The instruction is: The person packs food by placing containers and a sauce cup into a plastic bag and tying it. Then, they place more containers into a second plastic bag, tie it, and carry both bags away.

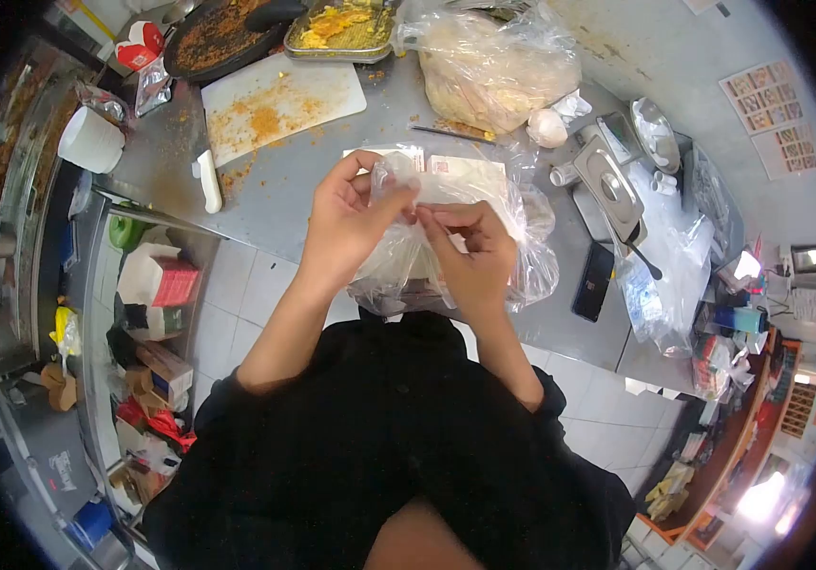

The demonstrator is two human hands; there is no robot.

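In front of my body, a clear plastic bag (533, 261) rests at the edge of the metal counter. Pale boxes or cartons (472, 176) with small red marks show through or behind its film. My left hand (353, 220) is closed, pinching a gathered piece of the bag between thumb and fingers. Close beside it, my right hand (472, 255) pinches the same film, with the fingertips of both hands nearly touching. What lies deeper in the bag is blurred by the crinkled plastic.
Behind sit a crumb-covered white cutting board (284, 103), a dark pan (222, 43), a tray of yellow food (341, 33) and a large filled plastic bag (498, 76). A white-handled knife (209, 180) lies left. Rightward are a phone (594, 281) and a metal lidded container (609, 190).
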